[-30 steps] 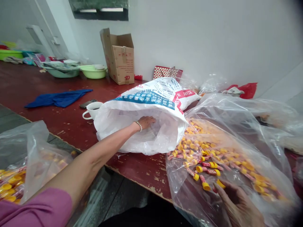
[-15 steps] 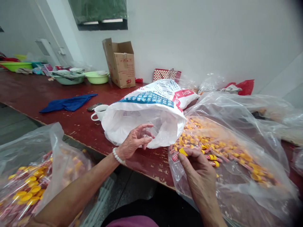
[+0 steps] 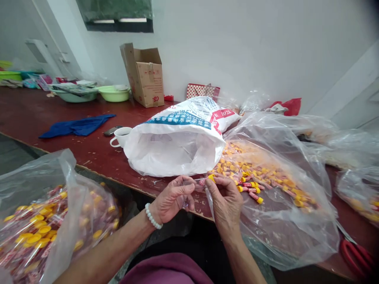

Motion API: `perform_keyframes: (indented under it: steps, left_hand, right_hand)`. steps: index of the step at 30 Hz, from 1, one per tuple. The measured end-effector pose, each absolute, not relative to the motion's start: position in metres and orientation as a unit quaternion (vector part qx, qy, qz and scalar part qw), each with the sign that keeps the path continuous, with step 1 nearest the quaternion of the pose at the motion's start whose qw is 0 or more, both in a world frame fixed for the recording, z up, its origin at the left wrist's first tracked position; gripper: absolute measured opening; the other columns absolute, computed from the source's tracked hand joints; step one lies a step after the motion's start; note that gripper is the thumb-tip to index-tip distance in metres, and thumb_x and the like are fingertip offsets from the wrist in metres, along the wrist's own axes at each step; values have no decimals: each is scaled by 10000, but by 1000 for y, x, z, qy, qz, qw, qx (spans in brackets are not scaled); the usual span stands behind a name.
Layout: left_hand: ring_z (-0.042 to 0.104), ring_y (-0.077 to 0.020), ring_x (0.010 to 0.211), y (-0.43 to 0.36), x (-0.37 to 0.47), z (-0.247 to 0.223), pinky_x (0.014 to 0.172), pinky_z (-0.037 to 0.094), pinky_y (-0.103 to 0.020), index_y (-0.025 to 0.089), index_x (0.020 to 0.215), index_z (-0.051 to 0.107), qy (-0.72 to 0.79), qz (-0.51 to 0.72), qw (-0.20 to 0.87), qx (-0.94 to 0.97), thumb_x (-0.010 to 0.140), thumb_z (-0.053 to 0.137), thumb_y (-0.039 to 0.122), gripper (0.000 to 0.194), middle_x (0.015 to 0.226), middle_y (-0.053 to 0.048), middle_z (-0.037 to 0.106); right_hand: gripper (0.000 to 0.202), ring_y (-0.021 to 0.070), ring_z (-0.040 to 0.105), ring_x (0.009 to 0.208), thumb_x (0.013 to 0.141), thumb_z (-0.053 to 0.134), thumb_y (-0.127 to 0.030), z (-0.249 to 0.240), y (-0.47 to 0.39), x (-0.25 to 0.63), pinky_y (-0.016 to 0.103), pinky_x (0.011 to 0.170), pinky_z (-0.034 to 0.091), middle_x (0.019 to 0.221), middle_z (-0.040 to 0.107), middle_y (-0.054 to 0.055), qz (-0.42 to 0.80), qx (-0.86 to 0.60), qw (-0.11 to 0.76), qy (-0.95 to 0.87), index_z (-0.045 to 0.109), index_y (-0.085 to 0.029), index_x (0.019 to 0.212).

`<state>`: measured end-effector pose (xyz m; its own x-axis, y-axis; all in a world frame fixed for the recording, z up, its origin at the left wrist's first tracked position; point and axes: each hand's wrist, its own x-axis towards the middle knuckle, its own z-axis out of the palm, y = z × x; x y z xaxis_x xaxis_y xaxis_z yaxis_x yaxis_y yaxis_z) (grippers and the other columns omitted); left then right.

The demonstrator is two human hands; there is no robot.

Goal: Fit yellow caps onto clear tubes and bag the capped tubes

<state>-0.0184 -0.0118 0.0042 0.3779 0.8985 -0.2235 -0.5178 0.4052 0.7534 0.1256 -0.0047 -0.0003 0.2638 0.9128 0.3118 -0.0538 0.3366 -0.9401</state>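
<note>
In front of the sack, my left hand, with a white bead bracelet at the wrist, is closed on a small clear plastic tube. My right hand pinches a small yellow-capped piece with a red-and-white patterned body. The piece's patterned end meets the tube's right end; whether it is inside cannot be made out. Behind both hands lies a white woven sack, its mouth facing me. To the right, many similar yellow-capped pieces lie on and under a clear plastic bag.
At the lower left stands a clear bag of yellow-capped tubes. On the red table are a white cup, a blue cloth, a cardboard box and green basins. Red-handled scissors lie at the right edge.
My left hand has drawn back from the sack's mouth with the clear tube. My right hand has moved left with the yellow-capped piece, bringing the two together. The view has shifted slightly right.
</note>
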Motion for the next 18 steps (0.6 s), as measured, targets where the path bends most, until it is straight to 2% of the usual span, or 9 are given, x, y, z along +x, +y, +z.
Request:
perform_keyframes:
  steps: [4,6,9,12,15,18]
  left_hand:
    - [577,-106,456,-16,-23,8,414,361,-187,151,893,587,351,383,764,383,763,671,296,212,766,-43,647]
    - [597,-116,497,-17,-22,10,427,363,-176,132,856,600,348,359,762,411,780,646,306,196,695,-46,632]
    - [587,-124,501,-17,-16,9,465,426,-199,133,777,588,342,354,774,398,772,647,294,171,603,-25,596]
    - [521,-110,396,-19,-8,2,402,404,-201,150,714,552,357,358,779,371,742,672,269,172,494,28,513]
    - [513,-106,390,-20,-5,-7,395,399,-198,147,717,546,374,341,778,373,764,661,309,204,483,37,485]
    - [592,-116,533,-15,-7,-15,531,484,-221,136,802,559,372,341,778,374,767,670,290,192,621,3,572]
  right_hand:
    - [184,133,616,690,808,644,-343,5,-7,127,273,641,507,790,653,20,401,-443,613,-516,573,-176,837]
    - [159,124,597,647,878,544,-344,7,-8,131,267,629,496,727,638,4,383,-444,570,-575,569,-187,872]
    - [171,176,609,855,841,586,-351,5,-11,141,339,790,488,904,656,45,262,-437,509,-694,566,-206,928]
    - [409,231,552,1052,707,730,-374,-4,-14,150,398,912,443,1109,607,87,176,-411,465,-764,538,-212,1030]
    - [544,241,539,1077,667,765,-418,-16,-19,156,402,931,434,1130,593,97,158,-408,440,-784,512,-210,1100]
    - [530,232,537,1082,735,705,-450,-26,-18,169,385,931,436,1177,573,98,179,-431,404,-787,508,-220,1169]
